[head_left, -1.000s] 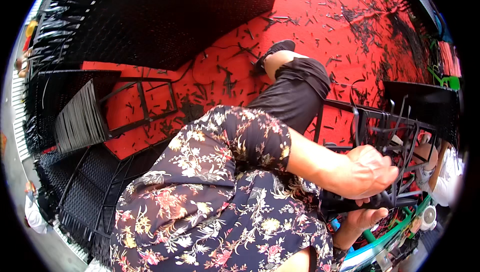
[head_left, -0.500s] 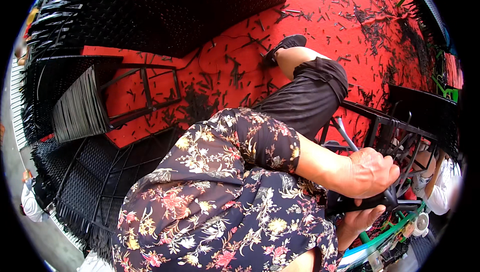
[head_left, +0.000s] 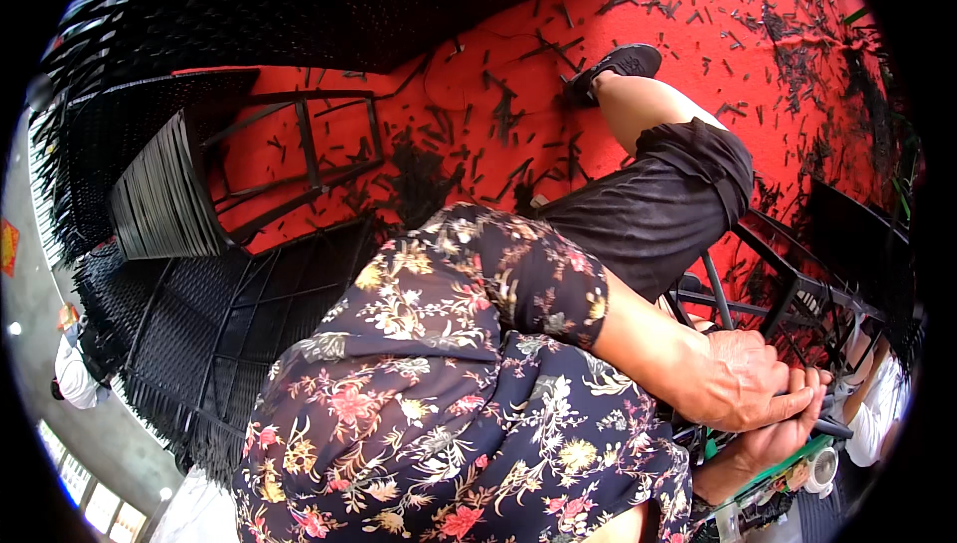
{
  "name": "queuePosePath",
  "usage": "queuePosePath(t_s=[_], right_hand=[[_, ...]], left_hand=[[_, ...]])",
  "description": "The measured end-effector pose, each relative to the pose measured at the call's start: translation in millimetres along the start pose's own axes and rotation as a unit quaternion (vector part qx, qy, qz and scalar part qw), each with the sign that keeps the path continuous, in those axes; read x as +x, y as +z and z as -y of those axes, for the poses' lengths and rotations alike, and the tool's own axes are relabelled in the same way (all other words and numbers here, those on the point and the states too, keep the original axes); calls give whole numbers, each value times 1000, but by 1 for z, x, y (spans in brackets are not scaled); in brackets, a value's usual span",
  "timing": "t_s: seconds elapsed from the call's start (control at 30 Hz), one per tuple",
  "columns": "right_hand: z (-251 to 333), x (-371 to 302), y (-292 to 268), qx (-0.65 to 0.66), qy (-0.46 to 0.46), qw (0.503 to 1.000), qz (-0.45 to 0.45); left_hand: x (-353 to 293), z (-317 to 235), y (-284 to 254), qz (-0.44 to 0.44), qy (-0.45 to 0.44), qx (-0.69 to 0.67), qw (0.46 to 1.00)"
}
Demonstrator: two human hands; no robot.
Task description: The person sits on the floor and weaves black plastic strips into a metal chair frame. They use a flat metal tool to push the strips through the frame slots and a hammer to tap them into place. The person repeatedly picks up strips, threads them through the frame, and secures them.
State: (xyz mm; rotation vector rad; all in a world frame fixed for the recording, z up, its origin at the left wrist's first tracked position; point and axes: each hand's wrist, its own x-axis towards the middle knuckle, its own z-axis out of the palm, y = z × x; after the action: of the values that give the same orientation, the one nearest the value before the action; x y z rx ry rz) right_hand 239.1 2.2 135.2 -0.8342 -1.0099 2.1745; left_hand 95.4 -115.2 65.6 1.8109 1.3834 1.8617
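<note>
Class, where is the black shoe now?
In the head view, the shoe is right of centre near the top, against the red floor above the bare leg.

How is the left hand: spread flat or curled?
Curled: the left hand shows bent fingers close against the right hand; anything gripped is hidden.

The bare left hand (head_left: 743,381) partly hides the bare right hand (head_left: 785,435). The upper edge crops the large black woven panel (head_left: 329,4).

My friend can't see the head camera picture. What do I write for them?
Someone in a dark floral shirt has both hands close together, beside a black frame; anything they hold is hidden. Black strips litter the red floor, and a big dark woven panel fills the upper left.
</note>
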Motion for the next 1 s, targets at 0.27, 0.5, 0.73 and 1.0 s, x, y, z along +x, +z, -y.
queuePosePath(t_s=[0.27, 0.5, 0.73, 1.0], right_hand=[[59, 16, -67, -162, -71, 978, -113], [71, -37, -77, -194, -48, 963, -181], [64, -73, -56, -208, -67, 915, -339], [58, -72, -55, -229, -75, 903, -356]], left_hand=[[-152, 209, -163, -275, -466, 204, 816], [-373, 215, -172, -83, -826, 259, 493], [-381, 241, -145, -92, -877, 233, 410], [-441, 238, -122, -326, -812, 164, 456]])
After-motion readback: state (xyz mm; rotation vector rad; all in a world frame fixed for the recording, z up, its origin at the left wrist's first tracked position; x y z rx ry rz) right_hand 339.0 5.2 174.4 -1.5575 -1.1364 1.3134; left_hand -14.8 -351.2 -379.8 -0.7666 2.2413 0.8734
